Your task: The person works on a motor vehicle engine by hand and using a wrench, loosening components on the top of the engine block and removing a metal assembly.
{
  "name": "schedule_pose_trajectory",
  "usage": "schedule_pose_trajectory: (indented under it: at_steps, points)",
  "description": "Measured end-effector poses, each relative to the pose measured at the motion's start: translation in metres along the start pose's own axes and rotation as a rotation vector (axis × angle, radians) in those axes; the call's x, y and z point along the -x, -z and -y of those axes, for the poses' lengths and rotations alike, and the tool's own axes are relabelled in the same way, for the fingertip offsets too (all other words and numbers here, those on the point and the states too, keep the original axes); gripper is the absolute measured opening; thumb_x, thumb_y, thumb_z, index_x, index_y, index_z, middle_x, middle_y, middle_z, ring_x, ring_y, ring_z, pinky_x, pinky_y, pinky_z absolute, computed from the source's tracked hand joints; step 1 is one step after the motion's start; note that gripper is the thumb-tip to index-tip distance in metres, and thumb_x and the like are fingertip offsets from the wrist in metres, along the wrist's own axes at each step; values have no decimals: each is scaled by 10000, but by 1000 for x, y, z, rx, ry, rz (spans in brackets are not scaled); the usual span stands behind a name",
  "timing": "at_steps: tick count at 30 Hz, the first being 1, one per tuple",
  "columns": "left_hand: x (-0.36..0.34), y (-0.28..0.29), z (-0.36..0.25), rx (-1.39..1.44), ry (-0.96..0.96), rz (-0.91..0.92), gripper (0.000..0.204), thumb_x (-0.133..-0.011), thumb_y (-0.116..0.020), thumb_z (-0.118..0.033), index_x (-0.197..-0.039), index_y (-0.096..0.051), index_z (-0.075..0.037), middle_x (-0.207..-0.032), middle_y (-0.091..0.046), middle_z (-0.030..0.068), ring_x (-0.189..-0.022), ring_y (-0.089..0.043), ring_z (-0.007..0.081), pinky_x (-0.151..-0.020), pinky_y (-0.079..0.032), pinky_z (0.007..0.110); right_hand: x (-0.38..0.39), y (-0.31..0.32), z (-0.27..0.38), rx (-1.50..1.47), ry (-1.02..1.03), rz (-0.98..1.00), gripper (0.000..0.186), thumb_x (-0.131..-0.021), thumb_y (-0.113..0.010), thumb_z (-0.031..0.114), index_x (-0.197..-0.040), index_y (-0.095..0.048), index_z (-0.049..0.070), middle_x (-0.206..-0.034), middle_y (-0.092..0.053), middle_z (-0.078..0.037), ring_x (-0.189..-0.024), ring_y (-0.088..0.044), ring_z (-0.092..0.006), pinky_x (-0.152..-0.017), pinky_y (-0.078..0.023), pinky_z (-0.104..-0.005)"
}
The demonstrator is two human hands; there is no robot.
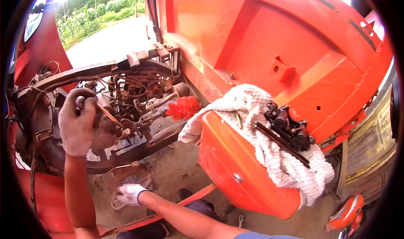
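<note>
My left hand (78,123), in a soiled work glove, is raised over the open engine bay (126,87). Its fingers are curled round a rounded dark end, and a thin copper-coloured rod (109,114) runs from them down toward the greasy parts. What sits inside the fist is partly hidden. Lower down, my right hand (131,195) wears a whitish knitted glove. Its fingers are bent in at a flat, dirty metal pan (145,176) with a raised rim; whether they grip it I cannot make out. A red rag or glove (183,108) covers part of the machinery.
An orange metal box (235,167) stands to the right, draped with a white towel (252,98). On the towel lie a black mechanical part (290,127) and a dark bar (282,144). A large red panel (252,41) rises behind. A wrench (241,221) rests on the floor.
</note>
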State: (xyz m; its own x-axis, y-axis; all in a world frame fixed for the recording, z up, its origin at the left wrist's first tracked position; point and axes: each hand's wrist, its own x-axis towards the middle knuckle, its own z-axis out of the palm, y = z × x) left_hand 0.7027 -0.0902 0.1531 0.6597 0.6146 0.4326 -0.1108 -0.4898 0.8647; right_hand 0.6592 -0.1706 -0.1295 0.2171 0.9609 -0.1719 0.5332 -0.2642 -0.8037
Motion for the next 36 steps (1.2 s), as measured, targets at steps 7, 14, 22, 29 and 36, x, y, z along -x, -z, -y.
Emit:
schedule_pose_trajectory:
  at_steps: [7,14,22,29,36]
  points:
    - [53,-112,-138,27,-727,541,238,-853,-756,-47,-1087,-721,-20,-910,-729,128,-810,-735,211,-750,-589,342,-24,-10,-18,42,13,-44,417,-981,-579,340,-1188,-702,-1,-1127,-731,-276,-1059,-703,-455,-951,-556,-516]
    - [117,-159,-167,106,-671,550,215,-820,-822,-160,-964,-699,-59,-807,-640,143,-770,-666,356,-687,-531,430,-21,-2,-13,53,20,-49,388,-991,-585,295,-1209,-692,-7,-1140,-728,-234,-1069,-698,-396,-953,-557,-469]
    - [146,-171,-164,-35,-710,601,219,-808,-817,-144,-979,-708,-62,-783,-651,151,-720,-668,348,-650,-534,424,-1,-2,-14,52,39,-78,363,-1004,-588,256,-1237,-682,-6,-1157,-723,-184,-1088,-688,-323,-952,-554,-415]
    - [149,-104,-124,-64,-623,306,243,-826,-782,-22,-1059,-717,-42,-806,-670,136,-733,-673,321,-666,-537,414,3,-16,-16,73,47,-43,345,-1015,-590,221,-1262,-673,-4,-1172,-718,-140,-1104,-679,-258,-950,-552,-368]
    - [235,29,-2,-200,-108,80,190,-974,-675,-133,-1140,-699,-44,-1014,-727,156,-846,-716,308,-777,-580,375,27,12,-50,-77,331,-174,330,-1026,-592,187,-1287,-665,-3,-1187,-713,-96,-1120,-670,-194,-949,-550,-321]
